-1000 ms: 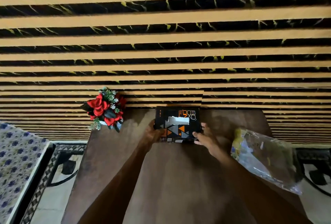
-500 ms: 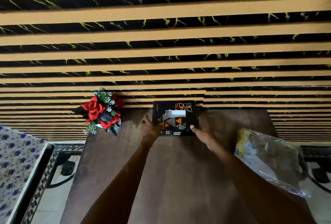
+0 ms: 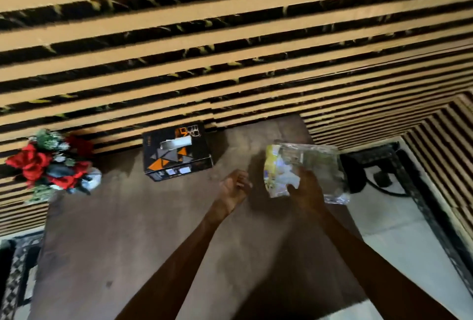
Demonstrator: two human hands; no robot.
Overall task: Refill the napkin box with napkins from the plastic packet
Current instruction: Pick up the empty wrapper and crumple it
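The black napkin box (image 3: pixel 176 152) with orange and grey triangles stands at the far edge of the brown table (image 3: pixel 158 237), a white napkin poking from its top slot. No hand touches it. To its right lies the clear plastic packet (image 3: pixel 314 166) with a yellow end and white napkins inside. My right hand (image 3: pixel 305 189) grips the packet's near side. My left hand (image 3: pixel 234 186) hovers just left of the packet with fingers loosely curled, holding nothing.
A pot of red artificial flowers (image 3: pixel 51 166) stands at the table's far left corner. A striped tan and black wall (image 3: pixel 230 51) rises right behind the table. Patterned floor tiles (image 3: pixel 399 217) lie beyond the right edge.
Both hands have let go of the napkin box and moved right. My right hand has taken hold of the plastic packet. The view has swung to the right.
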